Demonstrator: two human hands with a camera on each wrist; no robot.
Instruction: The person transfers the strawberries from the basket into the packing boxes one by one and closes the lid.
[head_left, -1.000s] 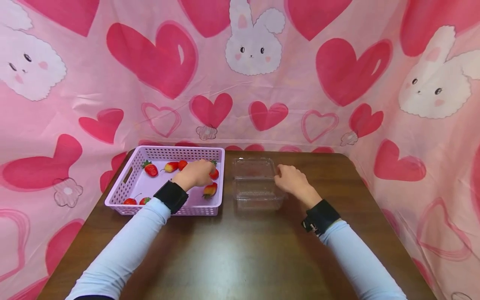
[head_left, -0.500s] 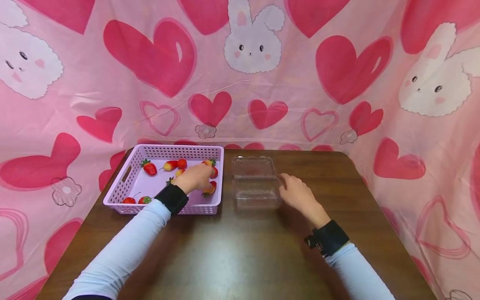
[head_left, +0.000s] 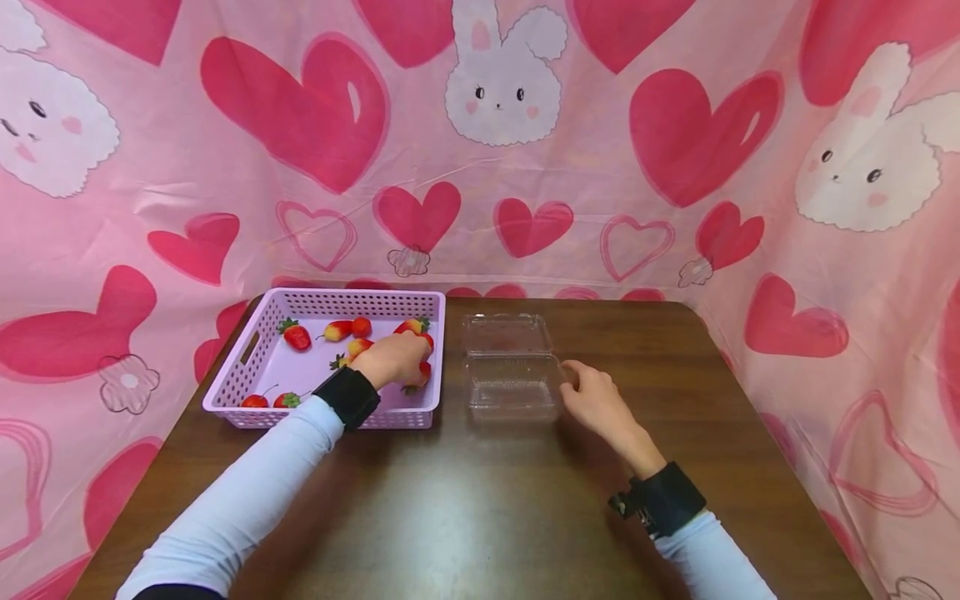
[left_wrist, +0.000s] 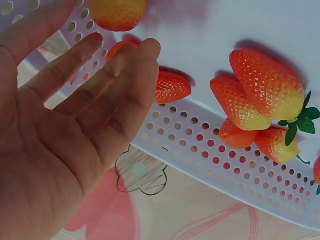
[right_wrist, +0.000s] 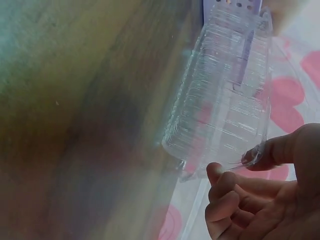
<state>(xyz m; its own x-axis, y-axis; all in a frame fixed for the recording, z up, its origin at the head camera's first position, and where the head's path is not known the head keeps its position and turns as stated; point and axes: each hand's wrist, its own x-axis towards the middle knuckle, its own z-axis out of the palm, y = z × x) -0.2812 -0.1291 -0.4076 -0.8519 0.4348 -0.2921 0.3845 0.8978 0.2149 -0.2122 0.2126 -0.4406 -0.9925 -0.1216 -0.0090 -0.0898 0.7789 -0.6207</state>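
Observation:
In the head view my left hand (head_left: pixel 397 358) is inside the right part of a lilac perforated basket (head_left: pixel 273 367), over some strawberries. The left wrist view shows its fingers loosely extended, with a red strawberry (left_wrist: pixel 172 87) partly behind them and a yellow-red fruit (left_wrist: pixel 117 12) near the fingertips. No hold on a fruit can be seen. My right hand (head_left: pixel 596 400) pinches the right edge of a clear plastic clamshell box (head_left: pixel 513 383) between thumb and index finger, plain in the right wrist view. The box lies unfolded, its lid (head_left: pixel 506 333) toward the back.
Other strawberries (head_left: pixel 297 337) lie about the basket, and a red cherry-like fruit (head_left: pixel 255 402) with a stem is at its front left. The brown table (head_left: pixel 465 517) extends in front. A pink cloth with hearts (head_left: pixel 532 225) hangs behind and at the sides.
My right hand has drawn nearer along the box's right edge, from beside the lid to beside the base. My left hand has dipped slightly nearer, uncovering strawberries behind it.

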